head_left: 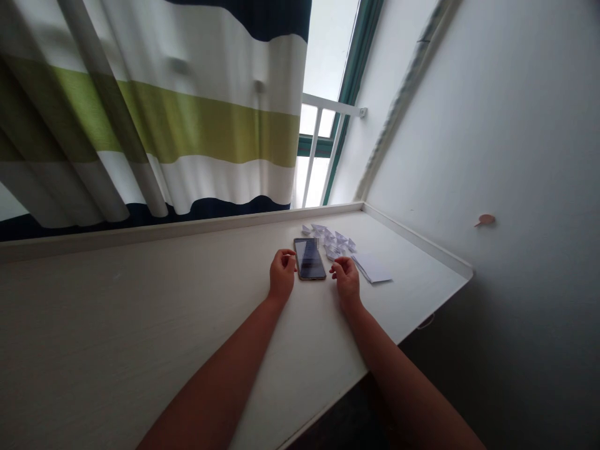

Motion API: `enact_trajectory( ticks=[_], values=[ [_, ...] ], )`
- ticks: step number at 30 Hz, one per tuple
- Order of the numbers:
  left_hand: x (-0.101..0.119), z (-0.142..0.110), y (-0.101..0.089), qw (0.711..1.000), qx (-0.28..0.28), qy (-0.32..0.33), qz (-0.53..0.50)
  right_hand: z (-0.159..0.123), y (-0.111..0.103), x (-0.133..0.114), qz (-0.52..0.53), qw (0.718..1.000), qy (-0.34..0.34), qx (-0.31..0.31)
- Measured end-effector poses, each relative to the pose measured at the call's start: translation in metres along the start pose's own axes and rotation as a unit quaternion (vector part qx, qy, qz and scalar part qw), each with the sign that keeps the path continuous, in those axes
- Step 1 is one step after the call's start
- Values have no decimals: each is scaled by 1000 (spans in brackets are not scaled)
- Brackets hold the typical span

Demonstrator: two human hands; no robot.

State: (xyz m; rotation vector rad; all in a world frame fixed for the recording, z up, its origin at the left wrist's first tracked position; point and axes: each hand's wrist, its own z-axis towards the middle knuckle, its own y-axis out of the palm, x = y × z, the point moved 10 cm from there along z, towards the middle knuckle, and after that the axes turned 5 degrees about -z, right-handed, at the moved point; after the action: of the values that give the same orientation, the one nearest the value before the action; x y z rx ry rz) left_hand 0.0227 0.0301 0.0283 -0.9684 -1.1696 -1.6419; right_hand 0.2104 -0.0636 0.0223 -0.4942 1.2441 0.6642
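A dark-screened smartphone (310,260) lies flat on the white tabletop between my two hands. My left hand (282,275) rests at its left edge, fingers loosely curled with a gap between them and nothing held. Whether a fingertip touches the phone's side, I cannot tell. On the other side, my right hand (346,281) rests on the table, a little apart from the phone, its fingers bent, slightly apart and holding nothing. Just beyond it sits a cluster of small folded white paper pieces (330,237). Flat white paper sheets (373,269) lie to the right of that hand.
The white table (140,312) has a raised rim along its back and right sides. Behind it hangs a striped curtain (187,125) beside a barred window (323,144). A white wall (492,125) with a small pinkish hook (485,219) stands at right.
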Motion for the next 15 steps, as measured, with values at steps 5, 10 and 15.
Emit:
enact_trajectory(
  ticks=[5,10,15],
  values=[
    [-1,0,-1,1000,3,-11,-18,0,-2,-1,-4,1000,-4,2],
    [-8,-2,0,996,2,-56,-64,-3,-2,-3,-15,1000,-6,-2],
    [-11,0,-5,995,17,-70,-73,-4,5,-4,-1,999,-10,-32]
  ],
)
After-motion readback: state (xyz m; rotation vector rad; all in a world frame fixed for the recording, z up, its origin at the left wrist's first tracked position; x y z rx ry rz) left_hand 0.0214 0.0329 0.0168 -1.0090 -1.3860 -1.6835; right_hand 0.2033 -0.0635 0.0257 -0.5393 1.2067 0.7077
